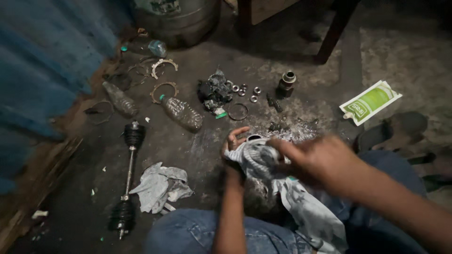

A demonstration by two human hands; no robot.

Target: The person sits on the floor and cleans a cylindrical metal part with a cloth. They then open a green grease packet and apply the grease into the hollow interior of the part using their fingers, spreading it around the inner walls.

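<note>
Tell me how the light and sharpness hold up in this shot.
Head view: dim overall, with the top corners and right side sinking into shadow; the right hand is motion-blurred over the rag, while the left hand is somewhat clearer; the axle shaft and bottle on the floor read fairly sharp; the green pouch is the brightest spot; wet patch glints.

A drive shaft [128,181] lies at left beside a crumpled rag [160,186]. Farther off: 2 plastic bottles [182,113], scattered bearings [245,90], and a green pouch [370,102] at right.
</note>
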